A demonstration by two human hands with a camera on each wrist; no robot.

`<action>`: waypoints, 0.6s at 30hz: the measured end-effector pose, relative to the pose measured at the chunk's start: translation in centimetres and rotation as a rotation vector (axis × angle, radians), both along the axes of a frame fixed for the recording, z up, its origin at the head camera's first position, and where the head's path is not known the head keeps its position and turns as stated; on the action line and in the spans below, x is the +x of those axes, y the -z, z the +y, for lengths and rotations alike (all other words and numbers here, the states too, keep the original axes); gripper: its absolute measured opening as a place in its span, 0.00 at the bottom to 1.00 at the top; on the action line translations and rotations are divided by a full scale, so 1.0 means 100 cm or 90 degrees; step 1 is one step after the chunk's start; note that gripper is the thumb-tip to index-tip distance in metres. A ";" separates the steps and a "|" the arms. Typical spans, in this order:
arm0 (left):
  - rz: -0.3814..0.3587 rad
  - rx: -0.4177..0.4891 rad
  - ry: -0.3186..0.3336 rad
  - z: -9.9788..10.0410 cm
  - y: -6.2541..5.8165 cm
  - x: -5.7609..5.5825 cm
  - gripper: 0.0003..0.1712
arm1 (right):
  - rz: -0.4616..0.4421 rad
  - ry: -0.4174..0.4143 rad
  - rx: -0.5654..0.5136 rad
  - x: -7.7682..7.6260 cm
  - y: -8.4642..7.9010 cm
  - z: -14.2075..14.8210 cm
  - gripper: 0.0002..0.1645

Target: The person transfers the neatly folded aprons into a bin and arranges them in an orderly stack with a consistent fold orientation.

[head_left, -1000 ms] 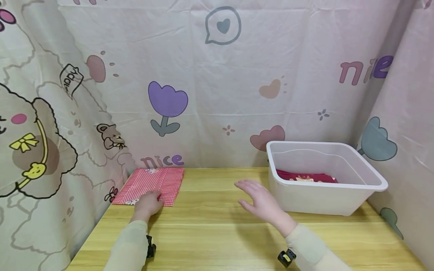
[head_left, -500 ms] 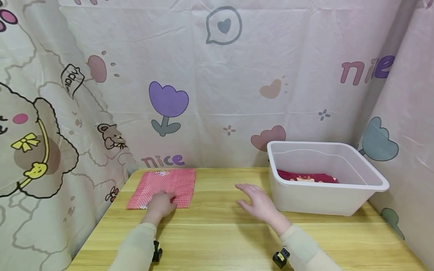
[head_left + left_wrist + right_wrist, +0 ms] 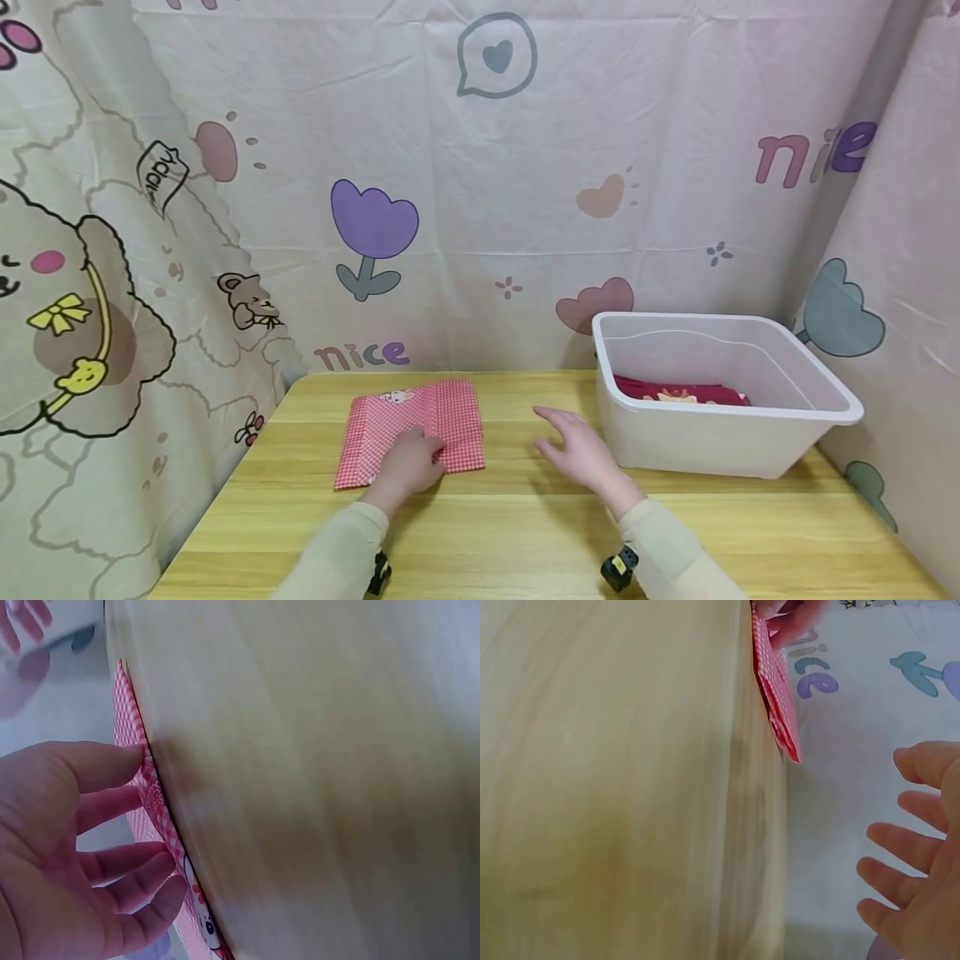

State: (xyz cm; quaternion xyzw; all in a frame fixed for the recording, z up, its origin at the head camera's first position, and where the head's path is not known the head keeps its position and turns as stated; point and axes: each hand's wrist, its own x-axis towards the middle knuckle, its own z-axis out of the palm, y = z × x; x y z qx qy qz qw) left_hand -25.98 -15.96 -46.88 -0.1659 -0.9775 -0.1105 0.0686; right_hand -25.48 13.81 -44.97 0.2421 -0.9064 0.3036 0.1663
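A folded red-and-white checked cloth [image 3: 457, 425] with small cartoon prints lies on the table, left of centre. My left hand [image 3: 411, 460] rests over its near middle, fingertips pressing on its upper face. Seen from the left wrist, the thumb and relaxed, spread fingers [image 3: 124, 859] touch the cloth [image 3: 154, 795]. To the right, my right hand [image 3: 583, 452] hovers over the wood with nothing in it, its fingers parted. The right wrist view has this hand [image 3: 919, 862] with loosely bent fingers, apart from the cloth's corner [image 3: 780, 712].
A white plastic bin [image 3: 697, 442] stands at the right, holding a dark red folded cloth [image 3: 693, 393] with a print. Behind the wooden table [image 3: 495, 542] hangs a patterned curtain [image 3: 480, 208], which also closes off both sides.
My left hand has slid the checked cloth to the right and slightly nearer, turning it a little. The right hand has stayed almost in place.
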 end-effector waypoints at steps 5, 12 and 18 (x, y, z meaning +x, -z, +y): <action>-0.012 -0.013 0.031 0.023 0.003 0.005 0.17 | -0.035 0.039 -0.013 -0.001 0.004 0.002 0.29; -0.004 -0.023 0.080 0.048 0.003 0.012 0.16 | -0.075 0.060 -0.021 -0.003 0.006 0.006 0.30; -0.003 -0.039 0.100 0.063 0.000 0.018 0.15 | -0.091 0.064 -0.026 -0.005 0.008 0.010 0.31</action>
